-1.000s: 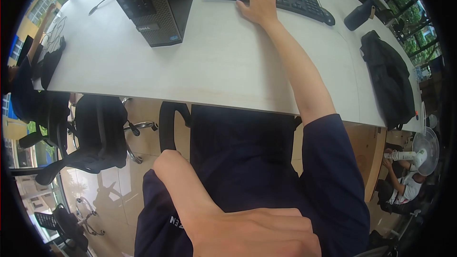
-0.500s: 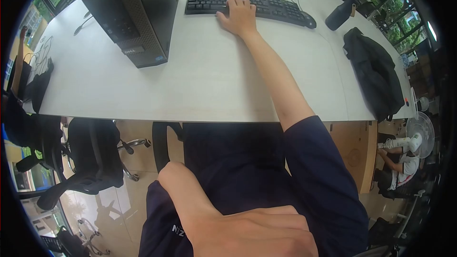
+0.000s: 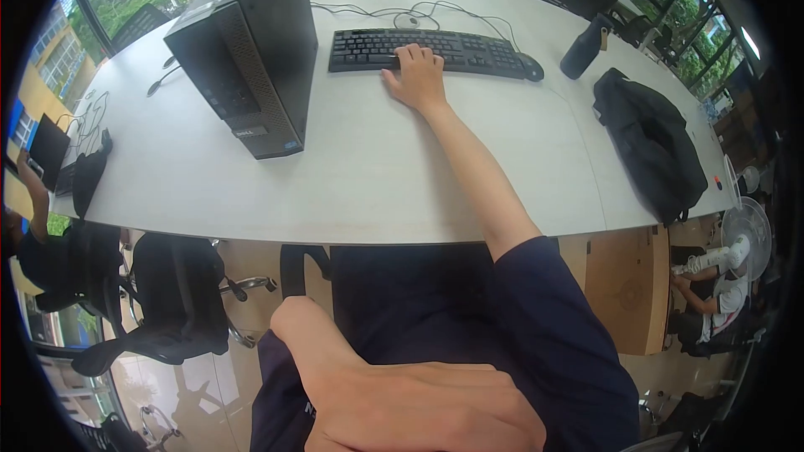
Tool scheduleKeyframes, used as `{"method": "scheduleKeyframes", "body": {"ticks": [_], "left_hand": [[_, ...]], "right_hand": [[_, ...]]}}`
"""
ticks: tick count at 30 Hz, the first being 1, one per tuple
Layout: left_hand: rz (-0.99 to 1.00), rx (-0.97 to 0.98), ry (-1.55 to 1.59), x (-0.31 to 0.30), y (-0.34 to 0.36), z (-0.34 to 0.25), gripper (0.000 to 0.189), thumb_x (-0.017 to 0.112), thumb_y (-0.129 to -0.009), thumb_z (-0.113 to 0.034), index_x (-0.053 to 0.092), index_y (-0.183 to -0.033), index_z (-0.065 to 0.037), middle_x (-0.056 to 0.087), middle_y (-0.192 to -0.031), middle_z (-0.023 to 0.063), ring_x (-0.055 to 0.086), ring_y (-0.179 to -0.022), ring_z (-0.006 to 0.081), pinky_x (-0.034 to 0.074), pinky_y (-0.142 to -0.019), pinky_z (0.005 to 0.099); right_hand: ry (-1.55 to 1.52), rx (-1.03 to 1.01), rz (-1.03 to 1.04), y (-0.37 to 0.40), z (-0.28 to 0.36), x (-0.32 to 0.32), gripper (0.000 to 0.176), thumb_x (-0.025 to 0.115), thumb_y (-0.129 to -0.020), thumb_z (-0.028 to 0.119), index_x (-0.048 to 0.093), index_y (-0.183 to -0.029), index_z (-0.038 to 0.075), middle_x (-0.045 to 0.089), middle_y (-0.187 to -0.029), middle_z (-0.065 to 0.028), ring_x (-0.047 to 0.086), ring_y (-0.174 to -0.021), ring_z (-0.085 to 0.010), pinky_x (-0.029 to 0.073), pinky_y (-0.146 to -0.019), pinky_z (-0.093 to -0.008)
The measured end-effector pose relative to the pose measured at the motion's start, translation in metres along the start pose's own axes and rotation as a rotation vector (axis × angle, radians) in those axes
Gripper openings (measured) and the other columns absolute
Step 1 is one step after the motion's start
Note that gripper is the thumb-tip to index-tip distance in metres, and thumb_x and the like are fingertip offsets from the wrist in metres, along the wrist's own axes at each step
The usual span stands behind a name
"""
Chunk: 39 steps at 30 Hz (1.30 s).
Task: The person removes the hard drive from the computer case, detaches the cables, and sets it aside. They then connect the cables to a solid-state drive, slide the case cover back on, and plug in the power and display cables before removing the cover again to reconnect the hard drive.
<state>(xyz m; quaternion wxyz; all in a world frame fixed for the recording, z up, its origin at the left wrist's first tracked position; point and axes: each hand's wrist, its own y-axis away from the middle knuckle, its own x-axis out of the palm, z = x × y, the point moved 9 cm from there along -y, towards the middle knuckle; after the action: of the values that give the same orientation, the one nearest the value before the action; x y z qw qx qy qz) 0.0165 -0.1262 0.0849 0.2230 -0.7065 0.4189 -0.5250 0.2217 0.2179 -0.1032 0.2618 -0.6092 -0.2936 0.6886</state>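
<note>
My right hand [image 3: 418, 79] rests on the near edge of the black keyboard [image 3: 481, 53]. Its fingers lie stretched over the keys and the thumb is out to the left, on or just above the tabletop. At the right end of the keyboard sits a black mouse [image 3: 531, 68]. My left hand [image 3: 427, 406] is large and close to the camera at the bottom, in front of my body. Its back faces up, and the fingertips are hidden, so I cannot see whether it holds anything.
A black Dell computer tower [image 3: 280, 59] stands left of the keyboard on the white table [image 3: 377, 192]. A dark bottle [image 3: 584, 47] and a black bag [image 3: 651, 141] are at the right. Thin cables [image 3: 410, 12] run behind the keyboard. An office chair [image 3: 180, 293] stands below left.
The view has tilted up, so the table and its things appear lower and more background shows. My right hand stays on the keyboard, and my left hand remains near the camera.
</note>
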Motion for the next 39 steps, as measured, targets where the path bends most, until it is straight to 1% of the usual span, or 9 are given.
{"method": "scheduleKeyframes", "body": {"ticks": [4,6,7,9,11,15,25,31,39], "left_hand": [[-0.139,0.05,0.124,-0.016,0.017,0.004,0.079,0.037,-0.103,-0.057,0.062,-0.099,0.017,0.066,-0.082,0.0287,0.067,-0.07,0.0393,0.056,-0.065,0.0444],[0.201,0.203,-0.148,-0.011,0.015,0.0,0.077,0.035,-0.104,-0.054,0.063,-0.101,0.017,0.067,-0.086,0.0313,0.068,-0.076,0.0416,0.057,-0.069,0.0461],[0.343,-0.111,-0.17,-0.01,-0.004,-0.018,0.046,0.055,-0.1,-0.034,0.059,-0.115,0.01,0.063,-0.115,0.0232,0.065,-0.099,0.0341,0.048,-0.092,0.0439],[0.365,0.087,-0.675,-0.038,0.004,-0.053,0.053,0.073,-0.088,-0.04,0.059,-0.119,0.002,0.059,-0.122,0.0349,0.066,-0.102,0.0436,0.051,-0.087,0.0475],[-0.015,0.417,-1.441,-0.076,0.01,-0.103,0.075,0.077,-0.084,-0.041,0.044,-0.137,0.001,0.048,-0.136,0.0335,0.051,-0.129,0.0387,0.045,-0.1,0.0487],[-0.644,0.059,-1.999,-0.209,-0.001,-0.124,0.092,0.077,-0.085,-0.029,0.025,-0.152,0.005,0.038,-0.145,0.03,0.041,-0.135,0.0384,0.036,-0.111,0.0515],[-0.651,-0.412,-2.241,-0.328,0.038,-0.056,0.115,0.078,-0.086,-0.017,-0.011,-0.151,0.015,0.017,-0.147,0.0465,0.036,-0.132,0.0592,0.04,-0.11,0.0524],[-0.659,-0.401,-2.181,-0.324,0.036,-0.06,0.113,0.078,-0.085,-0.014,-0.009,-0.151,0.015,0.021,-0.146,0.0436,0.04,-0.131,0.0573,0.045,-0.106,0.0505],[-0.659,-0.48,-2.189,-0.326,0.042,-0.065,0.116,0.076,-0.082,-0.021,-0.009,-0.154,0.009,0.026,-0.146,0.0374,0.048,-0.123,0.0535,0.053,-0.094,0.0511]], "right_hand": [[-0.014,-0.005,-0.008,0.002,0.002,-0.006,0.048,0.075,-0.081,0.039,0.064,-0.117,0.009,0.061,-0.116,-0.0068,0.054,-0.113,-0.0265,0.037,-0.096,-0.0454],[-0.016,-0.01,-0.02,0.002,0.004,-0.007,0.048,0.074,-0.082,0.037,0.063,-0.118,0.009,0.061,-0.118,-0.0064,0.054,-0.115,-0.0267,0.036,-0.096,-0.0451],[-0.027,-0.026,-0.036,0.002,0.005,-0.011,0.048,0.074,-0.082,0.037,0.063,-0.118,0.009,0.061,-0.118,-0.0064,0.054,-0.115,-0.0267,0.036,-0.096,-0.0451],[-0.042,-0.002,0.025,0.005,0.006,-0.01,0.047,0.074,-0.083,0.036,0.062,-0.119,0.009,0.061,-0.119,-0.006,0.053,-0.116,-0.0263,0.036,-0.098,-0.0447],[-0.049,-0.009,0.034,0.007,0.008,-0.011,0.047,0.074,-0.083,0.036,0.062,-0.12,0.009,0.061,-0.119,-0.0059,0.053,-0.117,-0.026,0.036,-0.098,-0.0445],[-0.055,0.01,0.073,0.008,0.005,-0.009,0.046,0.072,-0.085,0.035,0.061,-0.121,0.008,0.06,-0.122,-0.0064,0.052,-0.121,-0.0254,0.036,-0.099,-0.0443],[-0.851,-0.218,-0.254,-0.072,0.129,-0.135,0.048,0.069,-0.092,0.024,0.053,-0.132,0.002,0.049,-0.136,-0.0216,0.044,-0.13,-0.0372,0.035,-0.109,-0.0443],[-0.628,-0.531,-0.498,-0.109,0.248,-0.21,0.045,0.077,-0.085,0.036,0.067,-0.121,0.01,0.064,-0.128,-0.0105,0.059,-0.116,-0.031,0.046,-0.099,-0.0415],[-0.557,-0.329,-0.386,-0.114,0.262,-0.182,0.028,0.081,-0.079,0.034,0.077,-0.094,0.011,0.073,-0.098,-0.0023,0.066,-0.098,-0.0267,0.051,-0.087,-0.039]]}}
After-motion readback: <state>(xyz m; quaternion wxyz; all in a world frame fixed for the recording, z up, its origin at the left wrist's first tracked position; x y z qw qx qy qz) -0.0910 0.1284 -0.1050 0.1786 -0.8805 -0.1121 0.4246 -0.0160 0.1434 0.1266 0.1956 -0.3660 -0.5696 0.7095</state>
